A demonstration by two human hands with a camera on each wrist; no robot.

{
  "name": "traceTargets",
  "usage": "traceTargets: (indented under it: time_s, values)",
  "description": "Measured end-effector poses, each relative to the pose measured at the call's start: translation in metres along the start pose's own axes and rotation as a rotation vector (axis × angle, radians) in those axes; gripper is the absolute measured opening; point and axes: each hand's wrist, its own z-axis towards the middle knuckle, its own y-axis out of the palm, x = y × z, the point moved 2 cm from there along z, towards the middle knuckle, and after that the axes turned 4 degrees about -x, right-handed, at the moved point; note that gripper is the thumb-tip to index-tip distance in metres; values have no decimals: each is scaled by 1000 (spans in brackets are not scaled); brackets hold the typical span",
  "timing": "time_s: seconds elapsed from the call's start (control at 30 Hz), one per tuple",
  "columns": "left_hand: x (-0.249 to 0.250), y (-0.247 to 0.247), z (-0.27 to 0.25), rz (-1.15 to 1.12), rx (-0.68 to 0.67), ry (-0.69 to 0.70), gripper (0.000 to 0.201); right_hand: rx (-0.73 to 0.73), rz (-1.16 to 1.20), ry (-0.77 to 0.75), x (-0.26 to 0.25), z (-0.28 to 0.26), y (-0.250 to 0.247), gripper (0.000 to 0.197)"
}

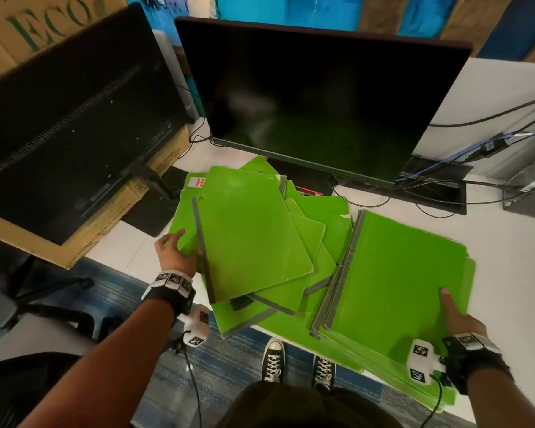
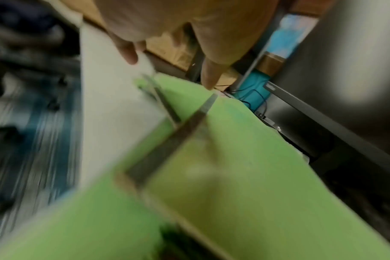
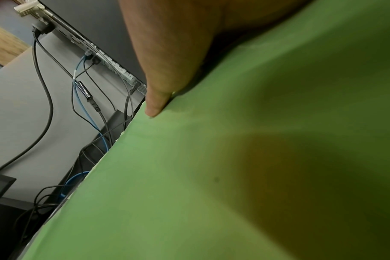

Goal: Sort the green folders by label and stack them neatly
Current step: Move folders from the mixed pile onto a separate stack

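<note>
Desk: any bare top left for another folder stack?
Yes: the white desk is bare right of the right-hand folder stack, in front of the cables. A narrower strip lies beside the left hand, near the cardboard box. The middle is crowded with the fanned folders.

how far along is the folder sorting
Early to midway. A fairly squared stack sits on the right, with the right hand gripping its near corner. The left hand touches the fanned pile, which is still unsorted; only one label shows.
</note>
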Motion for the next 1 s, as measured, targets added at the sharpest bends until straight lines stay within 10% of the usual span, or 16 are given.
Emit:
traceTargets:
  time_s: [0.1, 0.2, 0.57, 1.0]
  values:
    - [-4, 12, -19, 49, 118, -289, 79, 12, 8, 9, 1, -1, 1, 99]
    - [0, 36, -51, 157, -52, -511, 105, 21, 10, 17, 2, -1, 2, 100]
    - [-23, 49, -58, -123, 3, -452, 100, 17, 34, 30, 3, 3, 4, 112]
    - [-12, 66, -63, -212, -292, -671, 109, 8, 33, 5, 3, 10, 0, 92]
